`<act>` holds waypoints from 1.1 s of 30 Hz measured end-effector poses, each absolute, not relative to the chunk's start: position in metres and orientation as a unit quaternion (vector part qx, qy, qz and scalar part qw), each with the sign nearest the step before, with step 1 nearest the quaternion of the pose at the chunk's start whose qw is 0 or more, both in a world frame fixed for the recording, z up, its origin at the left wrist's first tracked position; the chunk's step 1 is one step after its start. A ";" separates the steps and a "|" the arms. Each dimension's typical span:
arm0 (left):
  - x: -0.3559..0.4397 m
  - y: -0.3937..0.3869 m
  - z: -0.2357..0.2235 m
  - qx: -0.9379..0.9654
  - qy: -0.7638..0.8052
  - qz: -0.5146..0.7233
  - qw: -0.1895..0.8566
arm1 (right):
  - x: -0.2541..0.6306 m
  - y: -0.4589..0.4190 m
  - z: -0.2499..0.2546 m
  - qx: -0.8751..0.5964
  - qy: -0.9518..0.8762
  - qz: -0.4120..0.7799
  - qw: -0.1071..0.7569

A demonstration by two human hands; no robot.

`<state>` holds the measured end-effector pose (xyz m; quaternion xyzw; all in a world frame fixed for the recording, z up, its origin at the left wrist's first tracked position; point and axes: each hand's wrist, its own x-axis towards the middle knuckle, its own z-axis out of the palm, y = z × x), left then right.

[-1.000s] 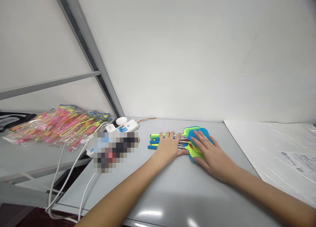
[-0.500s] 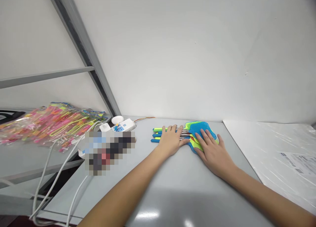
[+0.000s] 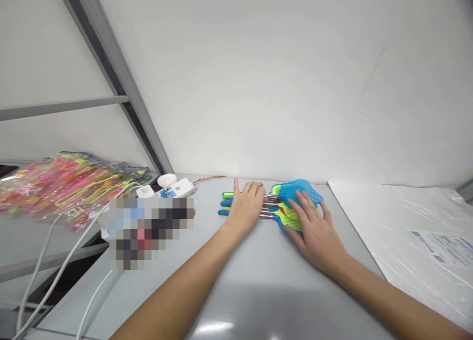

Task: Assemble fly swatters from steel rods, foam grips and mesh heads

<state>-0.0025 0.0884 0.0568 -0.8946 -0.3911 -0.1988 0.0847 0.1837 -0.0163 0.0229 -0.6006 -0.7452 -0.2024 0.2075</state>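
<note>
A bundle of fly swatters [image 3: 269, 215] lies sideways on the grey table, with blue and green handles to the left, metal shafts in the middle and perforated heads to the right. My left hand [image 3: 247, 206] is curled over the handles, its little finger sticking up and its thumb hidden. Over the heads rests my right hand [image 3: 314, 226], fingers spread and fairly flat, touching the blue top head [image 3: 297, 187] and the green ones below it. A bit of red shows between the heads.
Left of the bundle stand a white power strip [image 3: 177, 188], white cables [image 3: 55, 276] and a blurred-out item [image 3: 151, 231]. Many bagged pink and yellow items [image 3: 74, 185] lie on the far left surface. A white wrapped sheet [image 3: 388, 221] covers the right side. A wall closes the back.
My left hand has shifted slightly left along the handles and its thumb has gone out of sight. The right hand stays on the heads, and the blue top head has turned slightly. The view has panned.
</note>
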 end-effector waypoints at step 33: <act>-0.012 -0.008 0.054 -0.311 -0.049 -0.009 -0.949 | 0.210 -0.040 0.062 -0.297 -0.846 -0.292 0.334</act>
